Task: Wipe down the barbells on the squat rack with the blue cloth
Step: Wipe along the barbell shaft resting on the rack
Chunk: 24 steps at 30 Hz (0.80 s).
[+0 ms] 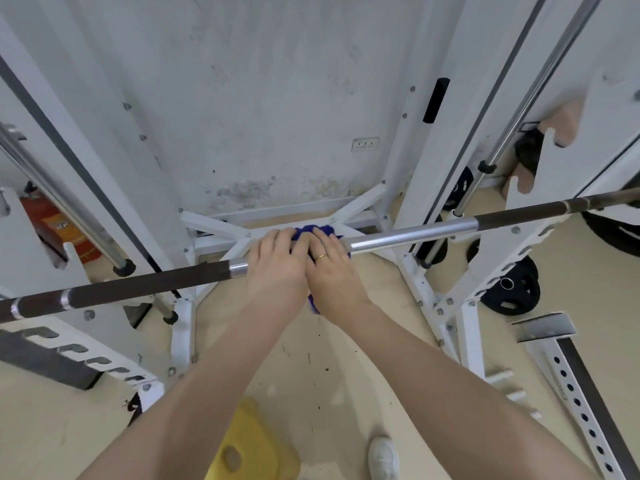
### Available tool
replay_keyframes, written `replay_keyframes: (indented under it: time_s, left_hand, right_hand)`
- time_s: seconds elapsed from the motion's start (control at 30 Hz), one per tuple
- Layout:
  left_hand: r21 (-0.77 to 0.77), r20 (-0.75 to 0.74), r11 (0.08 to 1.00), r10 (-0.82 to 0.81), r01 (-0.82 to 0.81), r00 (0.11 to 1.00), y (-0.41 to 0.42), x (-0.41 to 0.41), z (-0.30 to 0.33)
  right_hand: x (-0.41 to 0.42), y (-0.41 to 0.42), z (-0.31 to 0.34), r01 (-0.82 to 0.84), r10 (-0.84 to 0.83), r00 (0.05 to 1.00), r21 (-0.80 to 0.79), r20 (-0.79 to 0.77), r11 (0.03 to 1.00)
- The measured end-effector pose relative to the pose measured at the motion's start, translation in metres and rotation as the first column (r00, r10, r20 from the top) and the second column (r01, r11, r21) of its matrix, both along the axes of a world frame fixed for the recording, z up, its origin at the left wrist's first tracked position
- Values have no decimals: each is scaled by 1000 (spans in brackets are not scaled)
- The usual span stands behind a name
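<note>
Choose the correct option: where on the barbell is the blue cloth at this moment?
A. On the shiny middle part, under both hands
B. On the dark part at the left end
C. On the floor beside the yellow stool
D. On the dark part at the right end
A: the blue cloth shows between the left hand and the right hand, both gripping it around the chrome centre of the barbell.

This is a gym, likely a small or home one. A white squat rack [420,188] stands against a stained wall [263,98], a barbell [415,233] lies across it, black weight plates [512,289] sit on the floor, and chrome guide rods [519,109] run upward.
</note>
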State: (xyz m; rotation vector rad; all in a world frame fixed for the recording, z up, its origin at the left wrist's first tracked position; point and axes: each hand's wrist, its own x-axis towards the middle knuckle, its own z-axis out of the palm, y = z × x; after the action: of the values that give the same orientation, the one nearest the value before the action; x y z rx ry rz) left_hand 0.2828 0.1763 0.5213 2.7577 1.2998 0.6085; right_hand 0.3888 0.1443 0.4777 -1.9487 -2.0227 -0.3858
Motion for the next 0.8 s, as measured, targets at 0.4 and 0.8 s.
replay_keyframes:
  time_s: [0.4, 0.8]
  left_hand:
    - [-186, -63, 979, 75, -85, 995, -16, 47, 5]
    - [-160, -27, 951, 264, -264, 964, -21, 71, -24]
  right_hand:
    - [80, -9, 16, -157, 157, 988, -44, 1, 987]
    - [67, -7, -7, -111, 108, 993, 53, 55, 992]
